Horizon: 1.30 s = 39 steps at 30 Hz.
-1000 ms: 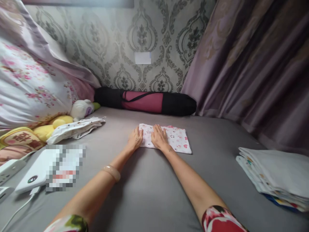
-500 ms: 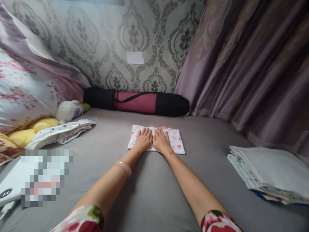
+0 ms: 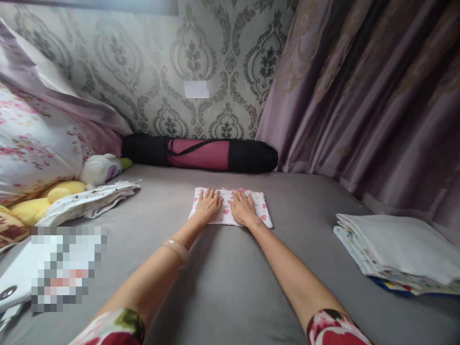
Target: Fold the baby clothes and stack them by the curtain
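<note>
A folded white cloth with pink hearts [image 3: 225, 212] lies flat on the grey bed sheet [image 3: 230, 278] in front of me. My left hand [image 3: 209, 206] presses flat on its left half, fingers stretched out, with a pale bangle [image 3: 176, 249] on that forearm. Flat on the right half rests my right hand [image 3: 243, 208], its fingers also extended. A strip of the cloth shows between the two hands. Neither hand grips anything.
Folded white cloths [image 3: 398, 249] are stacked at the right. On the left are a floral pillow [image 3: 32, 148], a plush toy [image 3: 100, 168], a spotted white cloth [image 3: 93, 201] and a blurred-out item [image 3: 68, 268]. A black-and-maroon long bag [image 3: 199, 154] lies along the wall.
My hands have slid apart over the cloth, the left one leftward and the right one slightly rightward, so more of the heart print shows between them. The view has shifted slightly.
</note>
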Motion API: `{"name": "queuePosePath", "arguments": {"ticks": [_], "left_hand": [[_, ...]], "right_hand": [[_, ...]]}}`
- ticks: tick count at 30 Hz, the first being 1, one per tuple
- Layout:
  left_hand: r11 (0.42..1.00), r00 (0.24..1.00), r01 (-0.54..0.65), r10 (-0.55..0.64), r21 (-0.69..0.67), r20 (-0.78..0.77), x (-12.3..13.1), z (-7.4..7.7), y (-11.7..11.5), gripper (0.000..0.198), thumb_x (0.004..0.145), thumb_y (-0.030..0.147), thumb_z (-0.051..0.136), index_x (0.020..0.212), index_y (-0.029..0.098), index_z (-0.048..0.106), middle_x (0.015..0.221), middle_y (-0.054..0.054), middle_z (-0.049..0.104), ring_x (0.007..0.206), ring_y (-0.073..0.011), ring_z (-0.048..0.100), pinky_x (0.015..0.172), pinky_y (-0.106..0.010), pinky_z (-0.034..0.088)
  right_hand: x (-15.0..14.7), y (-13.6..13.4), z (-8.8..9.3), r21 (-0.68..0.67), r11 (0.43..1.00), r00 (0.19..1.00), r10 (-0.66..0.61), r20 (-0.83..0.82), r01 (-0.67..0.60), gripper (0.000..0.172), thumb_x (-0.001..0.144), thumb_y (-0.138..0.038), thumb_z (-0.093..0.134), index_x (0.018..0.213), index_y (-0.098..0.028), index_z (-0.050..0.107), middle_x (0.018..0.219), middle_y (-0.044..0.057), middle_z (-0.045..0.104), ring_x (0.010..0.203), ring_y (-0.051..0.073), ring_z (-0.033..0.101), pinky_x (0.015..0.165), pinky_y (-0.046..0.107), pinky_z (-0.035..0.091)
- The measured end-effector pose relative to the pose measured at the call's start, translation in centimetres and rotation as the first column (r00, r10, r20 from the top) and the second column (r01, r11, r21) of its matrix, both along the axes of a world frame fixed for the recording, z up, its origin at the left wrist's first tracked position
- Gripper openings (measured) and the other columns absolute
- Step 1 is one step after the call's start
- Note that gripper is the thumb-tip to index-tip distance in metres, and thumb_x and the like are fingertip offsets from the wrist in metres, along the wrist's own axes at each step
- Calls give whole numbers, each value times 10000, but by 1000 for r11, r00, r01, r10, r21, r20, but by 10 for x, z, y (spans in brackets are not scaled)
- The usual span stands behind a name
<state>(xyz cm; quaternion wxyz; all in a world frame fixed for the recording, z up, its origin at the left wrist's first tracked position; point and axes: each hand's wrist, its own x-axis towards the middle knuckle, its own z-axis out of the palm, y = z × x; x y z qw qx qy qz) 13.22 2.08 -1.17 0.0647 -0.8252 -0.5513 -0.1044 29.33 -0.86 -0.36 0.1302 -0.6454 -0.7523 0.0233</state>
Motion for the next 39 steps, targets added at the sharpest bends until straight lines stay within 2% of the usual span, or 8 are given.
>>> {"name": "queuePosePath", "arguments": {"ticks": [4,9,14,18,24,30,35,39], "left_hand": [[997,997,-75,76,-27,21,-3,-5,-2,515,986,397,231,1389,135,416,1481,-151,391,1391,-311,293,1125,-531,211],[996,996,-74,76,-58,45,-2,-12,-4,507,985,404,224,1376,148,417,1495,-155,366,1388,-317,298,1122,-533,202],[994,998,-41,46,-99,49,-6,-4,-2,451,980,412,254,1324,185,437,1484,-144,378,1380,-295,315,1110,-528,220],[993,998,-37,43,-114,51,-15,3,0,452,975,408,282,1337,173,414,1486,-158,365,1388,-278,304,1119,-505,220],[984,990,-82,98,-160,97,-25,-3,-2,519,982,405,233,1406,125,336,1518,-177,301,1423,-290,224,1120,-497,220],[978,990,-80,100,-193,97,-31,-1,-2,508,976,417,246,1402,163,356,1529,-163,298,1425,-280,229,1113,-501,228],[958,978,-157,185,-241,99,-41,-3,-3,602,977,451,186,1462,104,269,1550,-176,242,1438,-293,195,1134,-475,201],[952,980,-158,185,-264,79,-43,-3,-4,601,977,442,183,1458,91,267,1540,-186,261,1428,-310,221,1119,-490,223]], "right_hand": [[10,-5,-5,26,997,998,-68,17,67,533,976,-339,267,1457,-124,353,1550,120,269,1432,226,189,1153,465,52],[9,-6,-11,37,996,996,-84,25,83,526,974,-347,273,1450,-142,369,1543,120,288,1425,231,210,1150,474,63],[12,-5,-5,-19,998,998,-63,14,64,528,982,-360,257,1457,-153,357,1552,112,266,1429,224,201,1151,469,63],[26,-5,0,-74,996,999,-44,23,45,551,987,-370,246,1468,-115,328,1557,119,247,1434,224,188,1153,437,77],[45,-6,-9,38,987,985,-160,64,158,552,986,-349,259,1443,-57,358,1529,140,309,1420,241,223,1154,433,76],[54,-6,-8,-6,989,988,-146,56,146,545,990,-359,248,1448,-88,363,1533,117,310,1419,232,232,1153,414,115],[69,-12,-9,6,979,977,-206,51,206,574,991,-366,213,1462,-54,319,1543,136,277,1427,243,209,1141,411,166],[72,-14,-13,-10,979,977,-202,67,204,580,990,-365,219,1457,-35,319,1543,141,277,1426,240,208,1133,386,181]]}}
